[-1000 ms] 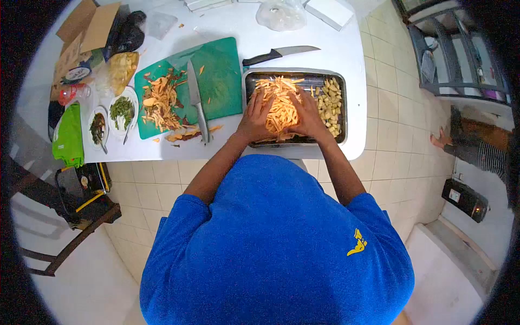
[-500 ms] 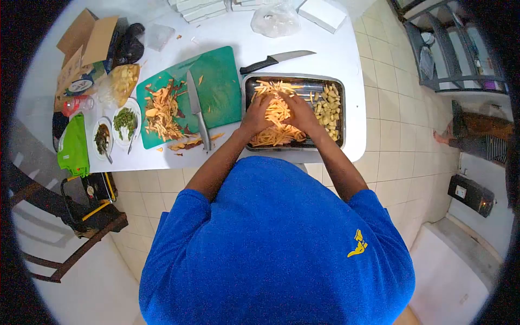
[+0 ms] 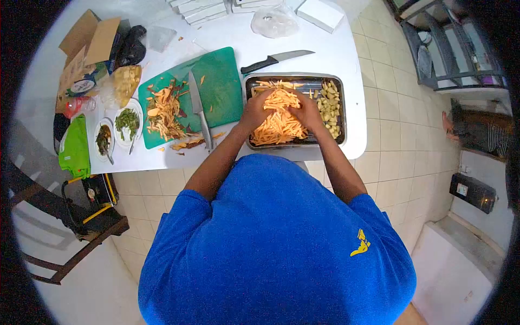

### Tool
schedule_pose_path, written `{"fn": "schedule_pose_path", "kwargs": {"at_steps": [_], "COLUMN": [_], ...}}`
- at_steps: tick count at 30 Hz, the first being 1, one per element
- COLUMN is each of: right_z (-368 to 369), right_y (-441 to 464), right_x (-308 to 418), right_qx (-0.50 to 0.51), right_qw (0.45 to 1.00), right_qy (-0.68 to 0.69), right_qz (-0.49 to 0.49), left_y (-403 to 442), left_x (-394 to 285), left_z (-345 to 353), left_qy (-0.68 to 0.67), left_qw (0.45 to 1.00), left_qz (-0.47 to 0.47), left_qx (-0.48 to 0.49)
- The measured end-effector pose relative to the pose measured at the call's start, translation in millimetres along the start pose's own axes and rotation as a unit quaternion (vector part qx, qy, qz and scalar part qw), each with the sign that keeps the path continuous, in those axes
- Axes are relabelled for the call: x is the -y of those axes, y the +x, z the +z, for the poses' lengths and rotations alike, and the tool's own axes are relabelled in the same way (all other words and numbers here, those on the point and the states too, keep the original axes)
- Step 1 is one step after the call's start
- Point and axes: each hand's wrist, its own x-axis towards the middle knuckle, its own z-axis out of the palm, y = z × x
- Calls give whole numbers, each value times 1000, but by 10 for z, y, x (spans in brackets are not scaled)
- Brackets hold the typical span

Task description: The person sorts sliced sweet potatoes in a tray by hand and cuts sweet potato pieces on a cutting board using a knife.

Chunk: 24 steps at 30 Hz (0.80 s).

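A dark metal tray (image 3: 342, 142) holds a heap of orange vegetable sticks (image 3: 279, 122), cut like fries, on its left and middle. Pale yellowish chunks (image 3: 329, 108) lie along its right side. Over the tray, my left hand (image 3: 257, 110) is curled against the left of the heap. Opposite it, my right hand (image 3: 307, 112) cups the right side, so sticks are held between both palms. My fingertips are partly hidden by the sticks.
Left of the tray, a green cutting board (image 3: 222, 92) bears peelings (image 3: 165, 111) and a knife (image 3: 200, 105). Another knife (image 3: 277, 60) lies behind the tray. Two plates of food (image 3: 128, 125), a green cloth (image 3: 76, 149) and a cardboard box (image 3: 103, 46) are at the left.
My hands have drawn slightly toward me and press around the sticks. The orange heap between them looks fuller and more bunched near the tray's front. The knives and board stay put.
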Motion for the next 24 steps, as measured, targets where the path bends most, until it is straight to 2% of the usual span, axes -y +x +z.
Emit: {"fn": "schedule_pose_path", "kwargs": {"at_steps": [3, 4, 7, 10, 13, 16, 19, 22, 24], "right_z": [-82, -100, -186, -183, -144, -124, -144, -138, -120], "right_y": [0, 25, 17, 13, -13, -59, -121, -139, -138], "right_x": [74, 81, 182, 78, -33, -51, 45, -10, -42], "right_qx": [-8, 14, -21, -24, -17, -9, 2, -2, -6], "right_qw": [997, 988, 996, 994, 997, 994, 983, 980, 970], "right_qy": [71, 109, 90, 107, 79, 90, 159, 184, 227], "right_qz": [36, 106, 10, 12, 20, 65, 88, 81, 90], "left_y": [60, 75, 150, 144, 92, 47, 25, -11, -104], "left_x": [-48, -63, -194, -122, -70, 25, 84, 178, 173], "left_z": [-27, -35, -105, -39, -4, 19, 14, 18, 46], "left_qy": [0, 0, -64, -25, 23, -30, -78, -4, 40], "left_qw": [1000, 1000, 993, 997, 988, 985, 997, 997, 995], "left_qz": [-9, -12, -92, -66, -150, -158, -9, 69, 84], "left_qx": [-2, 0, 28, -12, 21, 56, 19, 28, 32]}}
